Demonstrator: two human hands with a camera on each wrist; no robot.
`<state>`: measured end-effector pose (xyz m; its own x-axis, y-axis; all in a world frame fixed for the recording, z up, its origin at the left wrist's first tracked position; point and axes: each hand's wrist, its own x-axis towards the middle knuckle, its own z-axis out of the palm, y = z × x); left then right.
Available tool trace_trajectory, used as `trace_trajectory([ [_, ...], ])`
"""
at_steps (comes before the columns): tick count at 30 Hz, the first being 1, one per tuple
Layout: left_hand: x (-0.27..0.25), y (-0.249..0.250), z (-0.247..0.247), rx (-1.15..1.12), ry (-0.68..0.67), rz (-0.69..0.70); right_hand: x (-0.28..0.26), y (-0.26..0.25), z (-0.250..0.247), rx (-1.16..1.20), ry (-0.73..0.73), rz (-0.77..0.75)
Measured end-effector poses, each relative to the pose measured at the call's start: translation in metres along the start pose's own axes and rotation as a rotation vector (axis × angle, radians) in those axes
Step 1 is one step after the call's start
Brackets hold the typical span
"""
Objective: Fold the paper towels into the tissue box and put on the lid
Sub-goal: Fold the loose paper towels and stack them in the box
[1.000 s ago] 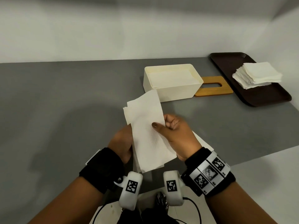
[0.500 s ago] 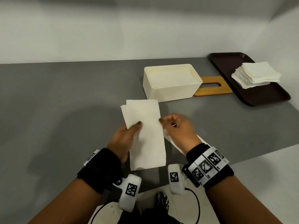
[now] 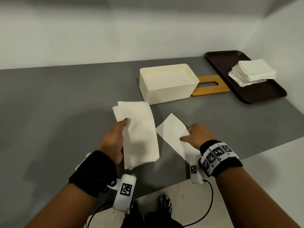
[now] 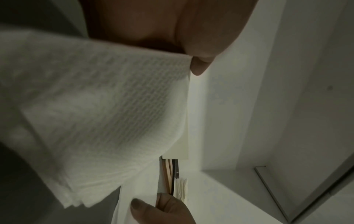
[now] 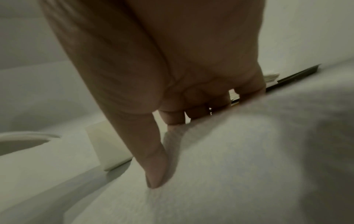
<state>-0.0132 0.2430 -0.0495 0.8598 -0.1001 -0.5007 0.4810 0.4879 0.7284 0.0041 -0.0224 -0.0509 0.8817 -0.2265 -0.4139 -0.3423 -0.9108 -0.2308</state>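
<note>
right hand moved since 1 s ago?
Yes. In the head view the right hand has swung right, away from the folded stack, and now holds a single sheet further right of the tissue box.

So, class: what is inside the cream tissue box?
The tissue box has no lid and holds flat paper towels below the rim. How many layers lie beneath the top sheet cannot be seen. The wooden lid lies beside it.

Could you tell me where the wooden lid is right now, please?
In the head view the wooden lid lies flat on the grey table, to the right, between the cream tissue box and the dark tray.
</note>
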Motion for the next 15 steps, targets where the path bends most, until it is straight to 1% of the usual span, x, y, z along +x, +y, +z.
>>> trace_trajectory([
  [2, -0.001, 0.001, 0.001, 0.004, -0.002, 0.0, -0.006, -0.001, -0.004, 0.116, 0.023, -0.045],
  [4, -0.002, 0.002, 0.002, -0.002, -0.001, 0.015, -0.015, -0.004, -0.013, 0.311, 0.084, -0.109],
  [6, -0.003, 0.002, 0.005, -0.006, -0.012, 0.028, -0.031, -0.014, -0.027, 0.522, 0.168, -0.209],
  [7, -0.004, 0.002, 0.007, -0.005, -0.023, 0.038, -0.04, -0.021, -0.033, 0.666, 0.188, -0.266],
  [8, -0.005, 0.002, 0.009, -0.001, -0.03, 0.051, -0.049, -0.029, -0.038, 0.845, 0.18, -0.326],
  [10, -0.005, 0.001, 0.013, 0.008, -0.035, 0.071, -0.062, -0.046, -0.042, 1.183, 0.084, -0.422],
  [11, -0.005, 0.001, 0.015, 0.009, -0.045, 0.066, -0.066, -0.054, -0.04, 1.278, 0.029, -0.445],
  [12, -0.005, 0.0, 0.016, 0.007, -0.067, 0.056, -0.066, -0.061, -0.034, 1.3, -0.004, -0.45],
  [15, -0.004, 0.0, 0.02, 0.017, -0.109, 0.078, -0.059, -0.079, -0.009, 1.136, 0.022, -0.427],
])
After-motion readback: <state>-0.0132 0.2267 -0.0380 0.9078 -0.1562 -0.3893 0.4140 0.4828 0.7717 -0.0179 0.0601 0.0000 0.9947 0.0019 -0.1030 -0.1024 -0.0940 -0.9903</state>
